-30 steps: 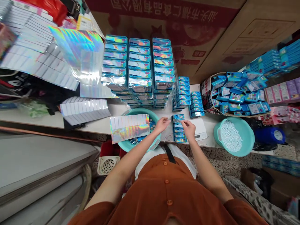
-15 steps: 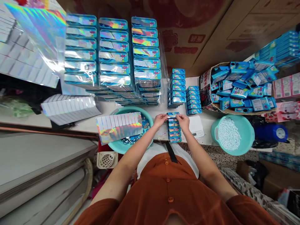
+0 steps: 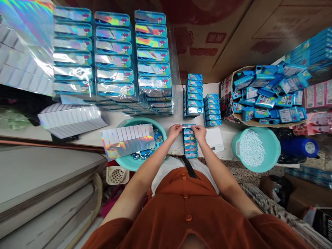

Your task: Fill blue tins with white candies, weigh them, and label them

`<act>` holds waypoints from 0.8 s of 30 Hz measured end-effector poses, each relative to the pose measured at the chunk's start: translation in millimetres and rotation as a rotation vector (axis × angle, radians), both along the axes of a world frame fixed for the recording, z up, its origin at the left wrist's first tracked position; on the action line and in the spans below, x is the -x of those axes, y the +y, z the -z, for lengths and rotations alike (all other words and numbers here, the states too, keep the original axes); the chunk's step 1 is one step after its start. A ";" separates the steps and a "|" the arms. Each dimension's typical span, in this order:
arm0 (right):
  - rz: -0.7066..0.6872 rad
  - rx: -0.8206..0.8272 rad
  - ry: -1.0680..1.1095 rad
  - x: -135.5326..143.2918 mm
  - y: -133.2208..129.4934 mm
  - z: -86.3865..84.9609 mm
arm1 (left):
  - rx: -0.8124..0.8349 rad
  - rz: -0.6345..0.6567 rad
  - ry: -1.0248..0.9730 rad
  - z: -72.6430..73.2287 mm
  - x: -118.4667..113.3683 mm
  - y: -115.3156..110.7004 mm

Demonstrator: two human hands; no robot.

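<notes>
My left hand and my right hand face each other over the far end of a row of small blue tins. Each pinches one end of a narrow shiny sticker, which lies across the farthest tin; whether it is stuck down I cannot tell. The nearer tins in this row carry rainbow-shiny strips. To the left, a sheet of holographic stickers rests over a turquoise basin with round metal pieces inside. A flat white device like a scale is beside my right hand.
Blue tins stand in stacks behind my hands. Plastic-wrapped tin stacks rise at back left. On the right are a carton heaped with blue tins and a turquoise basin of white pellets. Folded sticker sheets lie left.
The view has shifted slightly, moving the left stacks outward. Both hands keep their pinch on the sticker over the same tin, with the fingers barely moved.
</notes>
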State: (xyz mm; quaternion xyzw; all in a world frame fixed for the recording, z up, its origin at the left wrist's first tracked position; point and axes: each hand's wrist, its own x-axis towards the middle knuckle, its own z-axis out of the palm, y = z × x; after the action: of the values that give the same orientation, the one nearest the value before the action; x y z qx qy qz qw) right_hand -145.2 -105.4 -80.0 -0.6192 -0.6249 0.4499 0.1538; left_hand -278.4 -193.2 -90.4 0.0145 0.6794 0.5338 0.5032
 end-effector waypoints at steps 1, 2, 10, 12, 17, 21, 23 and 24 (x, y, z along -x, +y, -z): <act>-0.002 0.006 -0.009 0.3 0.1 -0.9 | 0.000 -0.001 0.002 0.4 0.4 0.5; -0.004 0.011 -0.016 0.6 0.2 -1.8 | -0.001 -0.001 0.003 0.9 0.8 0.7; -0.033 -0.005 -0.074 3.0 0.5 -8.2 | -0.010 -0.005 0.000 3.4 -0.7 -0.6; -0.036 -0.009 -0.084 3.4 0.9 -9.9 | -0.011 -0.010 -0.003 3.5 -1.7 -0.6; -0.065 -0.023 -0.154 5.1 1.6 -14.1 | 0.006 -0.016 -0.017 5.4 -4.5 2.1; -0.106 -0.056 -0.219 8.3 0.1 -15.9 | 0.037 -0.036 -0.029 8.4 -9.5 6.8; -0.114 -0.066 -0.225 9.5 0.0 -15.9 | 0.056 -0.045 -0.033 9.6 -12.4 9.3; -0.106 -0.068 -0.225 9.8 0.5 -15.6 | 0.066 -0.049 -0.035 10.0 -13.6 10.3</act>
State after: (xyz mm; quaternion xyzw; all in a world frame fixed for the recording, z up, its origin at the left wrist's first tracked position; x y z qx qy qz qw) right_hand -155.0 -104.9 -64.3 -0.6262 -0.6849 0.3639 0.0796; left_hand -264.8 -182.9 -100.4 -0.0279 0.6879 0.5235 0.5020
